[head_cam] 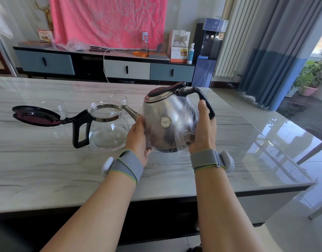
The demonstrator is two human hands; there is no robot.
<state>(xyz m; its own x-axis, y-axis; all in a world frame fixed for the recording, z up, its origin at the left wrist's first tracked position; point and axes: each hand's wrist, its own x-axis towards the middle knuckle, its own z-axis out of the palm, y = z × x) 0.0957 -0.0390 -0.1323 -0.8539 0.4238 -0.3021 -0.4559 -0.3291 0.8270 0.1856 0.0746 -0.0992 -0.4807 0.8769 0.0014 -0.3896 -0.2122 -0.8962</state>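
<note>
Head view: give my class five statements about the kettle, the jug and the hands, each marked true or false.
1. The left hand and right hand both hold the round silver steel kettle. True.
2. Clear plastic film wraps the kettle. True.
3. The clear glass jug with a black handle has its lid shut. False: its dark lid is flipped open.
4. The kettle's spout points right. False: it points left, toward the jug.
5. The jug stands on the pale marble table. True.
</note>
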